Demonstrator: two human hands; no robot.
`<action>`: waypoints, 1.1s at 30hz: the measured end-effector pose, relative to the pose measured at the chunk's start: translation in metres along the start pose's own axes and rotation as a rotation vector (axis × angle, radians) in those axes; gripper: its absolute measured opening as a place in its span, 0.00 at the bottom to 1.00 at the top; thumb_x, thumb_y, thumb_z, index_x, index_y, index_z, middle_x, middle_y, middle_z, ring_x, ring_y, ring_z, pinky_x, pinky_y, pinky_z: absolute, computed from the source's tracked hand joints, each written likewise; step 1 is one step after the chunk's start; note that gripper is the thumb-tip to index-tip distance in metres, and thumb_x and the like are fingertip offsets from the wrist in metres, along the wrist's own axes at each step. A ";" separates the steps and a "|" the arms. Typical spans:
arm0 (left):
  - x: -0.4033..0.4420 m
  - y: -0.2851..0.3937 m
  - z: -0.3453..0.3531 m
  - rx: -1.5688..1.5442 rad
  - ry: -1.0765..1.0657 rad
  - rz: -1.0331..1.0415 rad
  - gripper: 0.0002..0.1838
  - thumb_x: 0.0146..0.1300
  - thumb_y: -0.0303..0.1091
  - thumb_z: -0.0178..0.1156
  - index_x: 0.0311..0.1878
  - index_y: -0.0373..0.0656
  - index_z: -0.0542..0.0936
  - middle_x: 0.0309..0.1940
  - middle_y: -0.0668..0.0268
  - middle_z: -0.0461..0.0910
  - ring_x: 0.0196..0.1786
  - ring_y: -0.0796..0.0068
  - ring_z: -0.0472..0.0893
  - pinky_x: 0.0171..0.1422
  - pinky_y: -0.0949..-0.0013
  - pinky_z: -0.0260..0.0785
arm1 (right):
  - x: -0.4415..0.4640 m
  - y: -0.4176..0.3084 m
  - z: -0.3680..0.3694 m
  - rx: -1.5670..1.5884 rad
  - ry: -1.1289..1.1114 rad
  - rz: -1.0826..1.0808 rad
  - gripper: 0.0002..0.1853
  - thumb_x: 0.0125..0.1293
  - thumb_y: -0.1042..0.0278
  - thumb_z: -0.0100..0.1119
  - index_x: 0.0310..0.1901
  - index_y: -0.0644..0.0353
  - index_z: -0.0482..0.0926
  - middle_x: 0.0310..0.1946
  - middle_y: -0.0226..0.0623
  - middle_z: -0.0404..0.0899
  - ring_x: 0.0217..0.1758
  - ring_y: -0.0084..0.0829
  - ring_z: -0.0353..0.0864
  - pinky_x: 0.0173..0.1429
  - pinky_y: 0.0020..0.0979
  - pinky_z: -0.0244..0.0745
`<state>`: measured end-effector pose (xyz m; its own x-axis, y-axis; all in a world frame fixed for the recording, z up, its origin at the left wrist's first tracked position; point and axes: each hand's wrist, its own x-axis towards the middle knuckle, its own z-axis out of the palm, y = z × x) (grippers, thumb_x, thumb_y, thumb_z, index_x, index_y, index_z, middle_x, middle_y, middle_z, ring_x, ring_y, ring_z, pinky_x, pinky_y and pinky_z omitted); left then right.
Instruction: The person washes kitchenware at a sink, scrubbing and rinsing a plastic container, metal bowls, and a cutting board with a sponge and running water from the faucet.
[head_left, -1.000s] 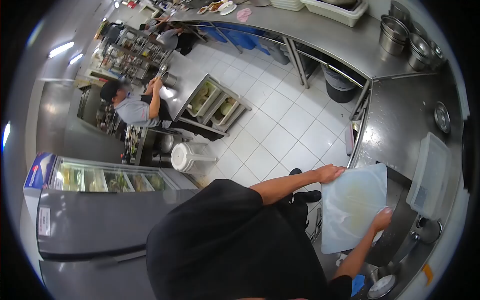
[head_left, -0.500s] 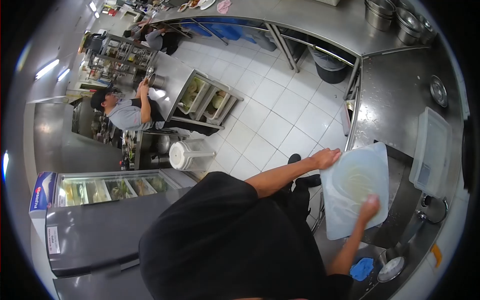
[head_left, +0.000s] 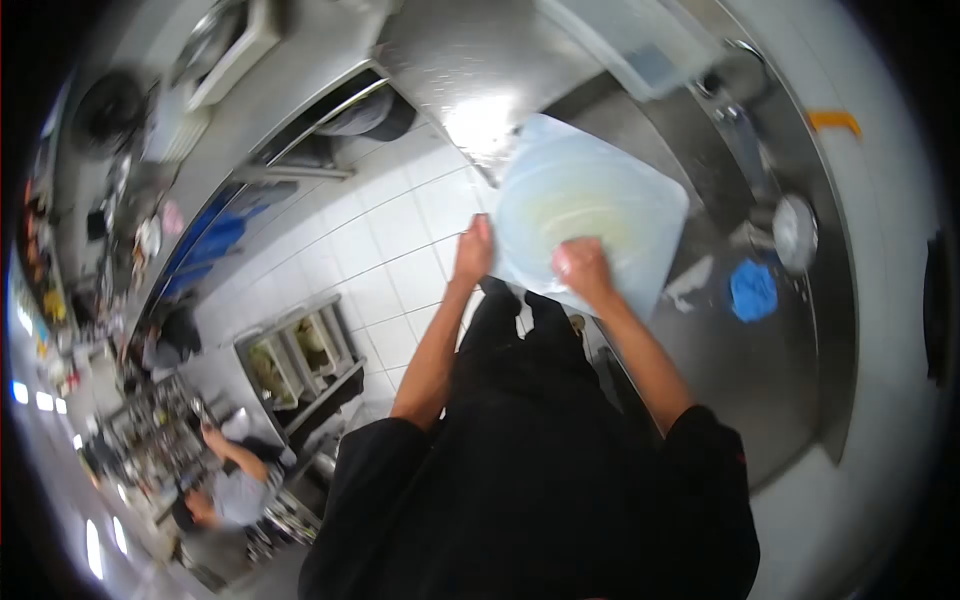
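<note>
A whitish plastic cutting board (head_left: 630,190) with rounded corners leans tilted over the sink area, wet-looking and yellowish in its middle. My left hand (head_left: 475,248) is closed on the board's left edge. Against the board's lower middle presses my right hand (head_left: 583,266), its fingers curled in; whatever lies under them is hidden. To the right, a crumpled blue cloth (head_left: 753,290) lies on the steel counter, beside a round metal bowl or lid (head_left: 795,233).
A faucet (head_left: 738,135) stands behind the board, near a clear plastic tub (head_left: 640,45). A bin (head_left: 385,115) sits under the left counter. Farther left, another person (head_left: 235,480) works near a steel table with trays (head_left: 290,355).
My view has swung to the right, bringing the board toward the middle. My right hand has shifted across the board's surface; my left hand keeps its edge.
</note>
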<state>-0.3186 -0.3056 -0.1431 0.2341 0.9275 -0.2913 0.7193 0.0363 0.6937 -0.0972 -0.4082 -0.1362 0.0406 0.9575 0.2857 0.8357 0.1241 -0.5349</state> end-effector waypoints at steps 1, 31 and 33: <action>-0.003 0.003 -0.005 0.015 0.014 0.041 0.22 0.77 0.45 0.34 0.48 0.37 0.73 0.38 0.34 0.78 0.44 0.29 0.77 0.46 0.39 0.68 | -0.016 0.030 -0.016 -0.067 -0.035 0.029 0.10 0.59 0.66 0.61 0.23 0.56 0.73 0.20 0.43 0.76 0.26 0.48 0.77 0.37 0.51 0.69; 0.002 0.004 -0.001 0.023 -0.150 -0.009 0.27 0.78 0.47 0.30 0.55 0.33 0.73 0.34 0.37 0.80 0.32 0.37 0.81 0.34 0.46 0.75 | 0.071 -0.040 0.066 -0.135 0.228 0.090 0.06 0.60 0.65 0.59 0.27 0.52 0.76 0.19 0.37 0.76 0.30 0.39 0.80 0.37 0.45 0.71; -0.001 -0.016 0.001 0.070 -0.105 0.110 0.27 0.78 0.46 0.30 0.54 0.34 0.73 0.37 0.34 0.80 0.40 0.31 0.80 0.43 0.42 0.73 | 0.041 0.015 0.040 0.000 0.159 -0.198 0.07 0.56 0.65 0.60 0.24 0.54 0.74 0.18 0.38 0.73 0.27 0.42 0.78 0.35 0.47 0.71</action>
<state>-0.3297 -0.3076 -0.1547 0.3785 0.8802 -0.2864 0.7286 -0.0925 0.6786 -0.1049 -0.3569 -0.1649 -0.0386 0.8614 0.5065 0.8361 0.3054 -0.4557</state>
